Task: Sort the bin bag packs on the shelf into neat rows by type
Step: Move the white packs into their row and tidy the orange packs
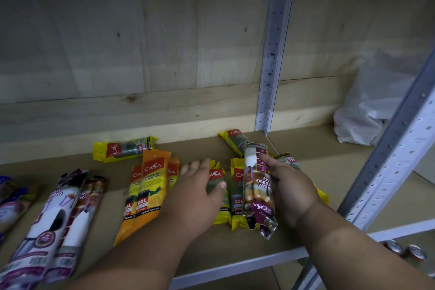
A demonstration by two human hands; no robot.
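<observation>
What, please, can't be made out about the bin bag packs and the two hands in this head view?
- Yellow packs: partly hidden behind the left hand and the purple drawstring pack; their count is unclear.
- Right hand: its grip on the purple pack hides most fingers.
- Packs at far left: blurred and cut off by the frame edge.
- Cans below the shelf: labels too small and dark.
- White bag: contents hidden.

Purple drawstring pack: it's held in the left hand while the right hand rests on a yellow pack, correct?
Hands are swapped. In the head view the right hand holds the purple drawstring pack, while the left hand rests on a yellow pack.
</observation>
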